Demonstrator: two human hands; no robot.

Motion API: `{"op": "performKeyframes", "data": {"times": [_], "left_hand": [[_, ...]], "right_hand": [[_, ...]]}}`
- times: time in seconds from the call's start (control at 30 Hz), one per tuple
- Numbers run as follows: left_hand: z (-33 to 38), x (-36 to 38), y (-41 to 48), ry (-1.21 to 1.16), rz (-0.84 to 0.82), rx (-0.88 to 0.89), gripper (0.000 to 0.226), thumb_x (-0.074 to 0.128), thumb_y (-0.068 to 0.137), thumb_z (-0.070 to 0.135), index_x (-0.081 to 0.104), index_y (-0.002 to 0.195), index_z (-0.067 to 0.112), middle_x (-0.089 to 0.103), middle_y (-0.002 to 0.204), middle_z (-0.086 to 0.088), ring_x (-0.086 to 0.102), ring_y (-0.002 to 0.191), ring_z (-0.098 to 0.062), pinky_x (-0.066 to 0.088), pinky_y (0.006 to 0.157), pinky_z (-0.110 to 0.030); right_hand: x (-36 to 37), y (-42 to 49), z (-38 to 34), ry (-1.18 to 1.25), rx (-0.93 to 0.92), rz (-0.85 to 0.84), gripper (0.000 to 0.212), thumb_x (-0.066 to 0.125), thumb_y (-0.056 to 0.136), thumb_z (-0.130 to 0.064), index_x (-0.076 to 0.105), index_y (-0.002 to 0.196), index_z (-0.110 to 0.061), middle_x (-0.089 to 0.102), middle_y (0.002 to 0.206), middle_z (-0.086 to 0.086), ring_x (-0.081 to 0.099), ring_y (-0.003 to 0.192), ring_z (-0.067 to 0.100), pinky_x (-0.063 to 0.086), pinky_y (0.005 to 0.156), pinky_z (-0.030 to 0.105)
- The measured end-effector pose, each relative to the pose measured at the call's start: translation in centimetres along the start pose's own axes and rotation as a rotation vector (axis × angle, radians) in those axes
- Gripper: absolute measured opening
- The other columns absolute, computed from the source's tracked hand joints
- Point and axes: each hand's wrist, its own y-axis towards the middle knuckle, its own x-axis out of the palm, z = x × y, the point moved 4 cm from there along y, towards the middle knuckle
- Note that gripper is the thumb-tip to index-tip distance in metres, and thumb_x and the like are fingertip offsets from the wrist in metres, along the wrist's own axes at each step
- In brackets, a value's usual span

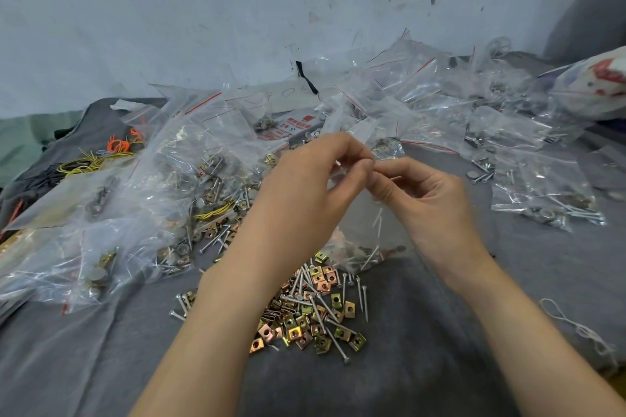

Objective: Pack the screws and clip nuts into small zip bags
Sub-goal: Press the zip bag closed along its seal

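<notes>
Pinching zip bag (369,230) top between left hand (305,203) and right hand (428,205) fingers (355,159) | bag is hanging upright, mouth up

The left grip (305,193) and the right grip (426,200) meet fingertip to fingertip, both pinching the top edge of a small clear zip bag (366,230). The bag hangs below the grips, with a few screws (367,257) lying in its bottom. Under the grips and nearer the person, a loose heap of gold and copper clip nuts (305,315) mixed with long screws lies on a grey cloth (440,366). Left of the grips sits a mound of filled bags (162,179), with yellow wire loops (88,162) further left. More bags (542,193) lie to the right and beyond. A white string (576,328) lies beside the right forearm.
</notes>
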Motion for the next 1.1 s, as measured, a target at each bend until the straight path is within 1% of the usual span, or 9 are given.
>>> {"op": "performKeyframes", "data": {"times": [0.17,0.33,0.43,0.53,0.63,0.73,0.9,0.97,1.1], "left_hand": [[-0.4,-0.1,0.1,-0.032,0.036,-0.060,0.007,0.064,0.094,0.031,0.067,0.092,0.036,0.068,0.090,0.019,0.060,0.090,0.001,0.047,0.079,-0.023],[-0.9,-0.1,0.1,-0.094,0.006,-0.123,0.013,0.064,0.094,0.035,0.067,0.107,0.032,0.066,0.093,0.024,0.060,0.090,0.010,0.044,0.077,-0.006],[-0.9,-0.2,0.1,-0.065,0.005,-0.105,0.004,0.063,0.096,0.031,0.067,0.097,0.033,0.065,0.086,0.024,0.059,0.083,0.009,0.041,0.071,-0.004],[-0.3,0.2,0.0,-0.052,-0.005,-0.076,0.005,0.063,0.096,0.031,0.064,0.093,0.035,0.063,0.084,0.022,0.057,0.079,0.012,0.038,0.068,-0.002],[-0.3,0.3,0.0,-0.022,0.006,-0.076,0.005,0.063,0.095,0.035,0.063,0.091,0.036,0.064,0.083,0.022,0.058,0.079,0.011,0.041,0.068,-0.006],[-0.7,0.1,0.1,-0.024,0.011,-0.101,0.011,0.064,0.093,0.043,0.066,0.088,0.034,0.065,0.079,0.019,0.061,0.077,0.004,0.048,0.068,-0.020],[-0.9,0.1,0.2,-0.014,0.056,-0.114,0.024,0.065,0.089,0.052,0.063,0.078,0.030,0.064,0.074,0.014,0.059,0.074,-0.003,0.044,0.062,-0.021],[-0.7,0.3,0.2,0.004,0.073,-0.104,0.023,0.065,0.090,0.051,0.063,0.080,0.031,0.063,0.075,0.016,0.059,0.077,-0.001,0.043,0.062,-0.018],[-0.2,0.7,0.3,0.018,0.038,-0.061,0.003,0.062,0.096,0.033,0.064,0.095,0.035,0.061,0.085,0.025,0.056,0.083,0.013,0.038,0.070,-0.003]], "right_hand": [[0.0,-0.1,0.1,-0.011,0.004,-0.011,0.012,0.078,0.078,-0.032,0.078,0.088,-0.023,0.070,0.075,-0.007,0.057,0.068,0.004,0.047,0.065,0.016],[-0.2,0.0,0.0,-0.008,-0.009,0.010,0.010,0.077,0.081,-0.034,0.078,0.088,-0.027,0.070,0.076,-0.005,0.059,0.070,0.006,0.049,0.068,0.018],[-0.2,0.0,-0.1,-0.009,-0.019,0.017,0.016,0.077,0.079,-0.043,0.077,0.091,-0.032,0.073,0.083,0.000,0.062,0.074,0.008,0.053,0.072,0.021],[0.1,0.1,-0.2,0.023,-0.025,0.009,0.027,0.077,0.076,-0.054,0.077,0.095,-0.034,0.074,0.087,-0.002,0.064,0.076,0.010,0.054,0.075,0.023],[0.4,0.2,-0.2,0.055,-0.018,0.031,0.023,0.076,0.077,-0.052,0.077,0.090,-0.033,0.074,0.087,-0.004,0.064,0.076,0.011,0.054,0.076,0.025],[0.7,0.3,-0.1,0.056,-0.027,0.034,0.012,0.072,0.084,-0.040,0.074,0.087,-0.029,0.073,0.086,-0.006,0.065,0.074,0.011,0.053,0.074,0.023],[1.1,0.3,0.0,0.058,-0.016,0.061,0.018,0.065,0.088,-0.036,0.069,0.092,-0.019,0.072,0.086,-0.008,0.064,0.072,0.006,0.054,0.075,0.024],[1.0,0.4,-0.1,0.068,-0.012,0.089,0.019,0.064,0.088,-0.037,0.068,0.091,-0.020,0.071,0.084,-0.009,0.063,0.072,0.007,0.055,0.076,0.025],[0.9,0.6,-0.2,0.124,0.024,0.104,0.019,0.064,0.086,-0.038,0.068,0.093,-0.021,0.072,0.087,-0.007,0.064,0.074,0.010,0.055,0.077,0.027]]}}
